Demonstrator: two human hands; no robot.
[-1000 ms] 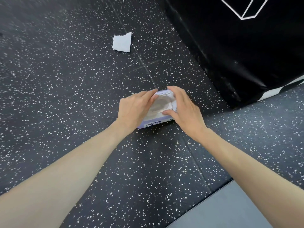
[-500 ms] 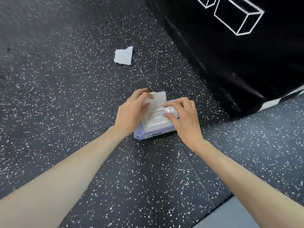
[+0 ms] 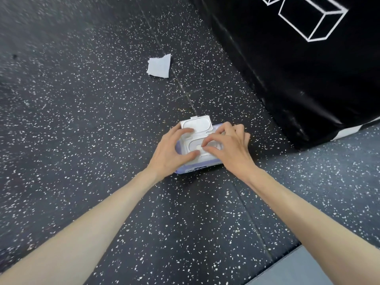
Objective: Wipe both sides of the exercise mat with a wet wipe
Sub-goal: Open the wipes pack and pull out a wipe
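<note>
- Your two bare forearms reach in from the bottom corners over the black rubber floor flecked with white (image 3: 86, 124).
- Your left hand (image 3: 171, 150) curls round the left end of the flat lilac soft pack of wet wipes (image 3: 197, 168), thumb on the near edge and a finger on the raised lid's base, so it grips the pack.
- Your right hand (image 3: 230, 148) sits on the pack's right side, its index finger and thumb pinched together at the oval opening (whether a wipe is between them, I cannot tell).
- The pack lies flat on the floor, just beside the near corner of the mat.
- Its white hinged plastic lid (image 3: 196, 125) stands flipped open on the far side.
- Farther off, a crumpled white square wipe (image 3: 159, 65) lies on the floor, well apart from the pack.
- To the far right lies the glossy black exercise mat with white cube outlines (image 3: 308, 64), flat on the floor.
</note>
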